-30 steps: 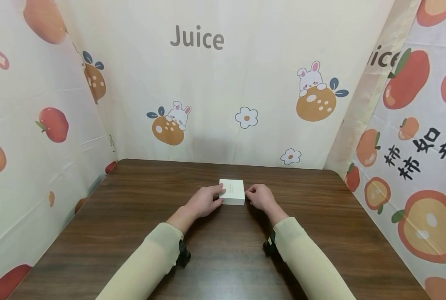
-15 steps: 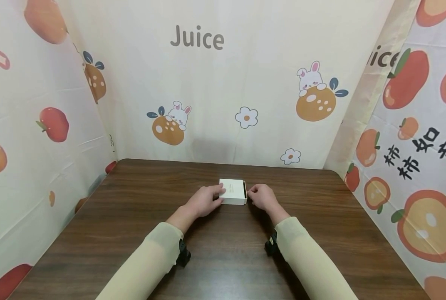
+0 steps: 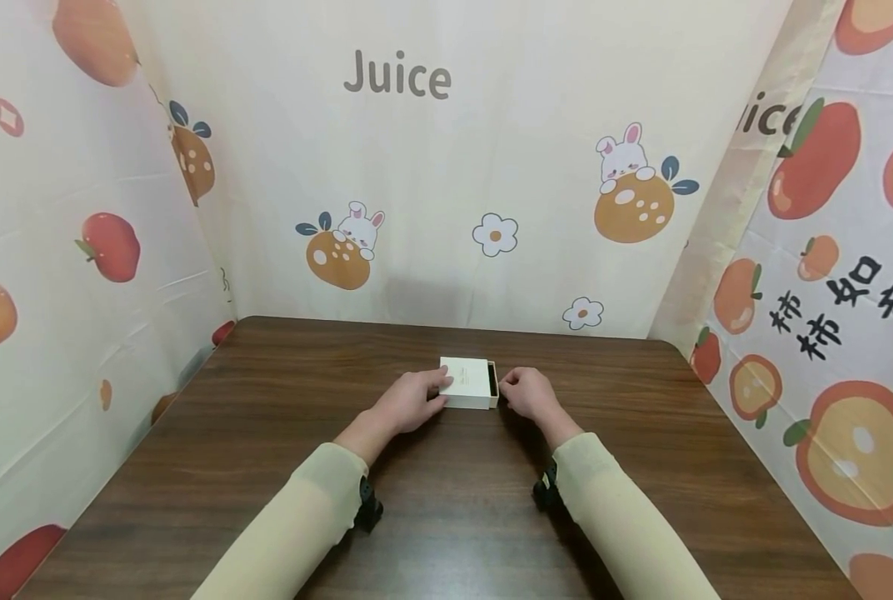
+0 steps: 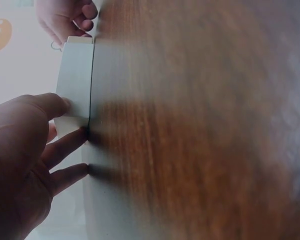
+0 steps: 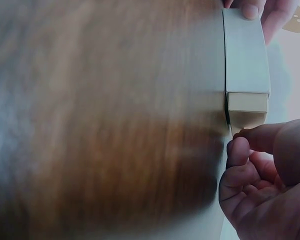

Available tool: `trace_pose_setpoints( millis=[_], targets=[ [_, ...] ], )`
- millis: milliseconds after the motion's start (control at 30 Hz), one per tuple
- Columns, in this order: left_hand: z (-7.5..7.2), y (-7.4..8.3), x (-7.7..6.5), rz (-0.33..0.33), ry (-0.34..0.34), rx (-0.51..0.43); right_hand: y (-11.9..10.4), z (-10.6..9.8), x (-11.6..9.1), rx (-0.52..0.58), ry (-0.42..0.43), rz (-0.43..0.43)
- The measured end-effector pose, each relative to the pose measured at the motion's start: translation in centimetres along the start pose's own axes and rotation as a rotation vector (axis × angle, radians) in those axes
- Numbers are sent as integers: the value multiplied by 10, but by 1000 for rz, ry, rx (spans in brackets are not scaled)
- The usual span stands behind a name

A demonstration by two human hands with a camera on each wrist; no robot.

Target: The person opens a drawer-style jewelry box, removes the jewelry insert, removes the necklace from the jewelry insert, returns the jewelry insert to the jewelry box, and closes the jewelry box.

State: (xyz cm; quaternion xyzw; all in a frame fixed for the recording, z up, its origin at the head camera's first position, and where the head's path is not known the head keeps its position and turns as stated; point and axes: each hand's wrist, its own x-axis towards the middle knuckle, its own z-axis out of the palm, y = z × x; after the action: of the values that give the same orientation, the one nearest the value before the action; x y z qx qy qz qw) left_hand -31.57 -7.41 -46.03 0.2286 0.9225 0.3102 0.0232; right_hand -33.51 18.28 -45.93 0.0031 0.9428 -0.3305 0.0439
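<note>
box (image 3: 466, 380) | hands: left (image 3: 407, 403) grips it, right (image 3: 526, 394) pinches tab (image 5: 233, 132) | dark inside (image 3: 493, 381): head view only

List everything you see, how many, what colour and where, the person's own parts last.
table: one, dark brown, in front of the person
box: one, white, on the table toward its far edge
drawer: one, cream, partly out of the box's right end
cloth walls: three, pale with prints, left, right and behind
wrist cameras: two, black, one per wrist
sleeves: two, pale yellow, on the forearms
left hand: one, bare, gripping the box's left end
right hand: one, bare, pinching at the drawer's outer end
</note>
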Motion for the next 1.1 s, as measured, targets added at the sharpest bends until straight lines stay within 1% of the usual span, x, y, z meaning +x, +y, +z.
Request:
trace_pose_setpoints(
  millis=[167, 500, 700, 933, 1100],
  targets=[
    [1, -1, 1, 8, 6, 7, 3, 0, 1, -2, 0, 0],
    [2, -1, 0, 1, 3, -3, 8, 0, 2, -11, 7, -2],
    [2, -1, 0, -4, -3, 0, 8, -2, 1, -6, 11, 9],
    [-1, 2, -2, 7, -1, -10, 7, -5, -2, 1, 24, -5],
    [-2, 2, -2, 7, -4, -13, 7, -7, -3, 0, 22, 3]
  ],
)
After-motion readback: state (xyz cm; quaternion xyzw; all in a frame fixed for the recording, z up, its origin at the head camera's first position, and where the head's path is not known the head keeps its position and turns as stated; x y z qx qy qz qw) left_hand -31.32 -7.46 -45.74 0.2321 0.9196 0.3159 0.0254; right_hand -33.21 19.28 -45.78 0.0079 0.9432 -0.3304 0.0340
